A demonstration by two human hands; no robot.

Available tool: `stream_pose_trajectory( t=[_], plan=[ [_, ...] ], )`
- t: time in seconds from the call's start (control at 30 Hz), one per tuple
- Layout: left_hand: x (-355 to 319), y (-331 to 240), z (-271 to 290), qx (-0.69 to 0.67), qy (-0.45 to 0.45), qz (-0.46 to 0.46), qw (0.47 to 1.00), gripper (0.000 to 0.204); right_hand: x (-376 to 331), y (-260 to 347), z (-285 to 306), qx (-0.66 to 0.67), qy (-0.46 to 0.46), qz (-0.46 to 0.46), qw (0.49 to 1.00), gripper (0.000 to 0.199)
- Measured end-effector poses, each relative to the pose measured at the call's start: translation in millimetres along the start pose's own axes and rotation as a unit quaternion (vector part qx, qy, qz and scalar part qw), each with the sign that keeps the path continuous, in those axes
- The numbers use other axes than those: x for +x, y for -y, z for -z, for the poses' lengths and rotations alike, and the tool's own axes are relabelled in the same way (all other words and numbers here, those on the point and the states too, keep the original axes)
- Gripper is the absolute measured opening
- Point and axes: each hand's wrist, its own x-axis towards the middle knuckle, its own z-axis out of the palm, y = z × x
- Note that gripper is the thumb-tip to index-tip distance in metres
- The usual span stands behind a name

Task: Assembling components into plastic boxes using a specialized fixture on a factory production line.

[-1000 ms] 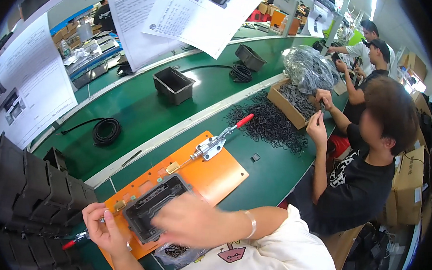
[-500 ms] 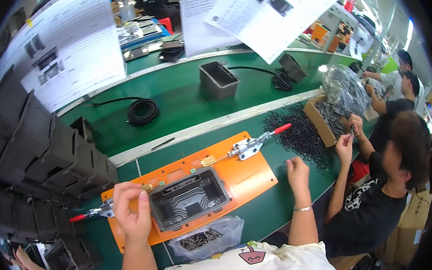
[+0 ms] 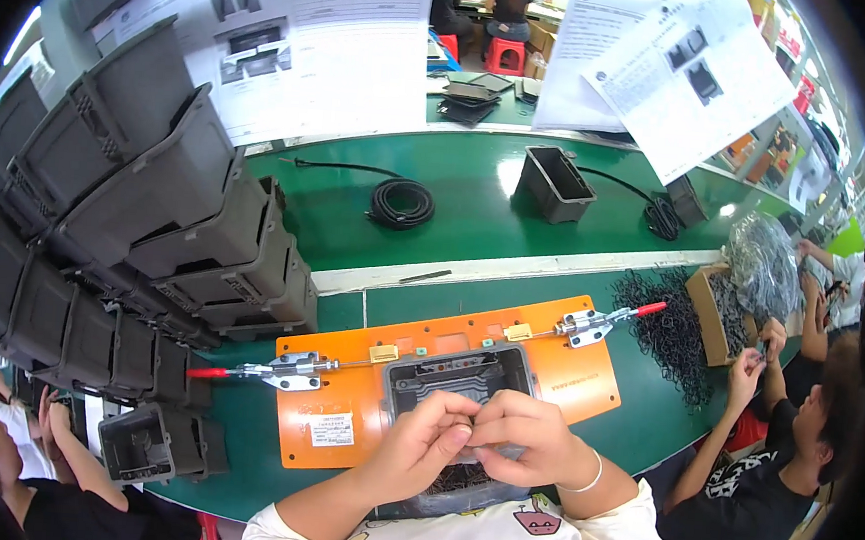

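My left hand (image 3: 423,448) and my right hand (image 3: 529,439) meet fingertip to fingertip over the near side of a dark grey box housing (image 3: 465,373). Both pinch, but whatever is between the fingers is too small or hidden to name. The open-topped housing sits in an orange fixture plate (image 3: 585,386), its near part covered by my hands. Two red-handled toggle clamps, a left one (image 3: 295,369) and a right one (image 3: 587,328), are mounted on the plate. Below my hands, a plastic bag of small dark screws (image 3: 451,504) is partly hidden.
Stacked grey housings (image 3: 146,200) rise at the left. Farther back lie a coiled black cable (image 3: 402,203) and another housing (image 3: 557,185). Black rings (image 3: 664,331) are heaped beside a cardboard box (image 3: 707,314) at the right, near a co-worker (image 3: 791,446). Paper sheets (image 3: 338,43) hang ahead.
My hands were apart, the left by the plate's left side and the right beyond its right end. They have come together over the housing. The view has turned left.
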Motion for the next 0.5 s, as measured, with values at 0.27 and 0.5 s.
stream_pose_trajectory(
  t=[0.27, 0.5],
  plan=[
    [3.0, 18.0, 3.0, -0.071, -0.02, -0.142, 0.987, 0.026, 3.1, -6.0, -13.3, 0.45, -0.173, -0.203, 0.852, 0.018],
    [15.0, 5.9, 15.3, 0.138, -0.024, -0.196, 0.97, 0.024, -9.7, -31.7, -9.9, 0.532, -0.058, -0.303, 0.788, 0.018]
  ],
)
